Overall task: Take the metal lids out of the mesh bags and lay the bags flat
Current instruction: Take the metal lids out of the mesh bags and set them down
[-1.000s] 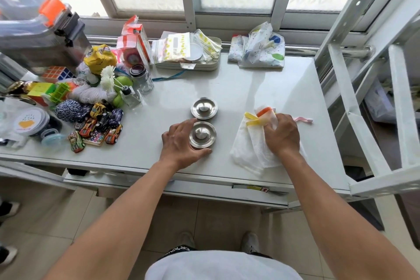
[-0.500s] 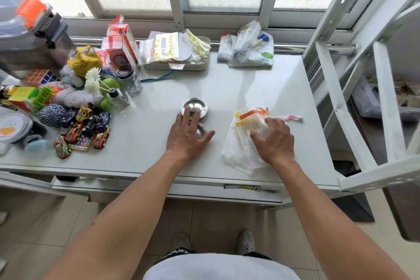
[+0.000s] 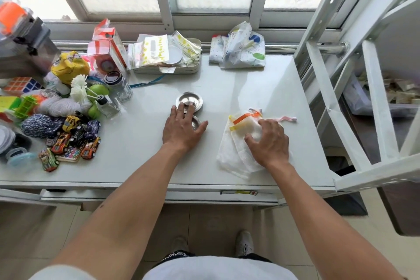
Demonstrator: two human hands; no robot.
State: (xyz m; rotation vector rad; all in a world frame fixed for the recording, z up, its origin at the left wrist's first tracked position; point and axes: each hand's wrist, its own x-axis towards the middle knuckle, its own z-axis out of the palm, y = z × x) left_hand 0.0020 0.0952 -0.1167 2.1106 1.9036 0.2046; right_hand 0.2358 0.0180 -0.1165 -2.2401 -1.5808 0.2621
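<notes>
Frosted window panes run along the back of a pale grey table (image 3: 141,143), the one surface the head view looks down on. Taking the far metal lid (image 3: 190,102) near the table's middle as the landmark: left of it stand a small glass jar (image 3: 118,85) and green apples (image 3: 99,91), and farther left and nearer the front edge lie a cluster of toy cars (image 3: 75,136) and a ball of dark blue-and-white twine (image 3: 38,125). Behind the lid, against the window rail, sits a shallow tray (image 3: 181,70) heaped with zip pouches, and to the right of that a folded patterned cloth (image 3: 238,52). A white metal frame (image 3: 375,102) rises past the table's right edge.

Just in front of the far lid lies a second lid (image 3: 196,122), mostly covered by the left hand (image 3: 181,130). That hand rests palm down with fingers spread and flat, its fingertips reaching onto the far lid; it grips nothing.

Right of the lids, well apart from them, the white mesh bags (image 3: 234,154) lie overlapped on the table, with orange and yellow trim at their tops and a pink drawstring (image 3: 287,118) trailing to the right. The right hand (image 3: 269,141) presses down on them, fingers slightly bent and spread, not closed round anything.
</notes>
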